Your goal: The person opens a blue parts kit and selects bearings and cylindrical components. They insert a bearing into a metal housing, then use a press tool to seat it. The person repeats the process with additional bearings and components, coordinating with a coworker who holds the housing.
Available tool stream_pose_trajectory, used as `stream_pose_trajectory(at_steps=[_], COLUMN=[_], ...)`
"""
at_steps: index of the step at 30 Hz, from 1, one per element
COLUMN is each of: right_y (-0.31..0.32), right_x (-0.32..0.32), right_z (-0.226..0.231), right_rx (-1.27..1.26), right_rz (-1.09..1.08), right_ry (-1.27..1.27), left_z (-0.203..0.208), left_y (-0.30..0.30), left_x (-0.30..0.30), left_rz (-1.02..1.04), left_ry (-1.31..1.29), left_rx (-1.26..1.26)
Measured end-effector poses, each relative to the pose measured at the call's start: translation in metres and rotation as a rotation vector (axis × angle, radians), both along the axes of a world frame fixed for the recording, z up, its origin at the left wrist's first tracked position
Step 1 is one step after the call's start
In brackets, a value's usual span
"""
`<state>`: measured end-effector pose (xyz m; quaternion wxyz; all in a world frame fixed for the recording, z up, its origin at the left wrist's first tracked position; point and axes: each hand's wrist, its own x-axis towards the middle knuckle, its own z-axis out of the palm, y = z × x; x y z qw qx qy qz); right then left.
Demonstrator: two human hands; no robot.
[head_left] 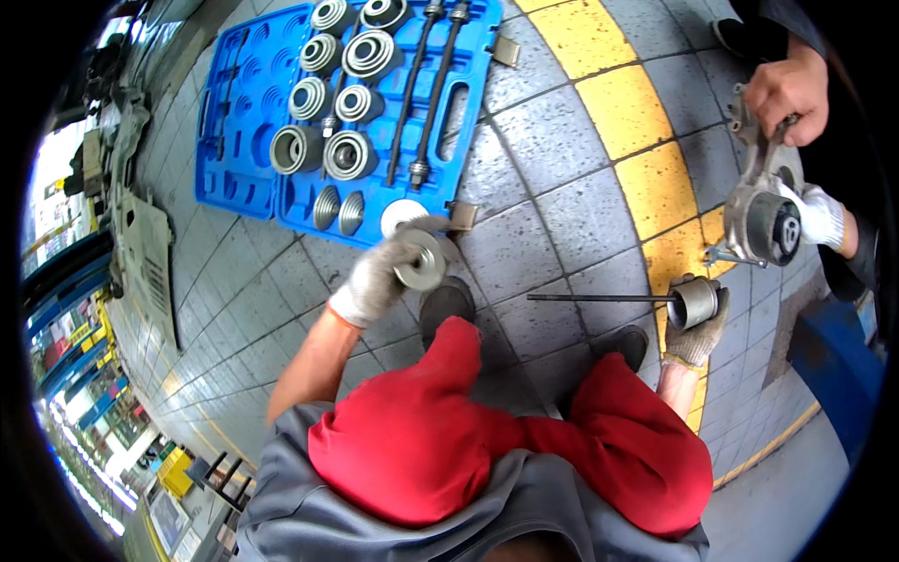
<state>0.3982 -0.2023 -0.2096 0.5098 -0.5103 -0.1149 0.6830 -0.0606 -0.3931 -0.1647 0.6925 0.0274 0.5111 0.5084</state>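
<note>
My left hand (376,281), in a pale work glove, grips a round metal disc (420,265) with a central hole, just in front of the blue tool case. My right hand (698,332), also gloved, is closed around a silver metal sleeve (694,303). A long black threaded rod (599,298) sticks out of that sleeve toward the left. The open blue case (245,201) lies on the floor with several ring-shaped metal sleeves (371,56) in its moulded slots. Another pale disc (403,215) lies at the case's near edge, partly behind my fingers.
At the right, another person's hands (788,98) hold a cast metal bracket (749,201) with a black rubber bushing (775,229). A bolt (735,258) projects beside it. A blue metal stand (833,370) is at the right. A yellow stripe (623,103) crosses the grey tiled floor.
</note>
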Motion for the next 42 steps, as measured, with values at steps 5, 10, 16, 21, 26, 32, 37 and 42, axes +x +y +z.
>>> stream_pose_trajectory(at_steps=[5,10,16,21,26,32,37,42], right_y=[0.019,0.045,0.057,0.050,0.046,0.045,0.023,0.011], right_x=[-0.013,-0.043,-0.105,-0.127,-0.136,-0.122,-0.090,-0.052], right_z=[-0.026,-0.070,-0.055,-0.055,-0.054,-0.037,0.013,0.108], right_rx=[-0.167,0.000,0.180,0.285,0.450,0.411,0.729,0.974], right_rz=[0.067,0.604,0.821,0.884,0.888,0.880,0.755,0.464], right_ry=[-0.251,-0.878,-1.182,-1.460,-1.570,-1.499,-1.457,-1.391], left_z=[-0.013,-0.002,-0.010,-0.010,-0.009,-0.001,-0.022,-0.031], left_y=[-0.027,-0.031,-0.036,-0.036,-0.037,-0.005,0.012,0.054], left_x=[0.028,0.029,0.022,0.020,0.009,-0.015,0.026,0.076], left_rz=[-0.221,-0.362,-0.282,-0.201,-0.060,-0.372,-0.546,-0.801], left_ry=[0.137,0.304,0.371,0.331,0.273,0.828,1.155,1.343], left_rx=[-0.116,-0.206,-0.167,-0.170,-0.069,-0.035,0.195,0.244])
